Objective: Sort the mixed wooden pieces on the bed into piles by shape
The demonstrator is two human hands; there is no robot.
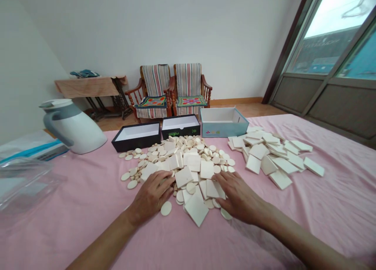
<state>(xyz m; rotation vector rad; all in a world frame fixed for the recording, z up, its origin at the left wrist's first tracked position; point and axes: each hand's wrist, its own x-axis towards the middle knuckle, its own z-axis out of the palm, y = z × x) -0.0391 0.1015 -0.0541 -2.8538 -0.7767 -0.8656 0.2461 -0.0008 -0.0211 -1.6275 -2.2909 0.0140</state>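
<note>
My left hand (151, 197) and right hand (239, 197) lie apart, palms down and not clamped, on the near edge of a heap of flat cream round and square tiles (190, 160), centre frame, on a pink bedsheet (88, 199).

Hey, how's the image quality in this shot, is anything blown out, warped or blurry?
In the head view, the window is blown out to near white; the wide lens leans the walls and smears the clear plastic container at the left edge; shadows beside the pale square tiles are soft; the left hand and the right hand look fairly sharp.
</note>
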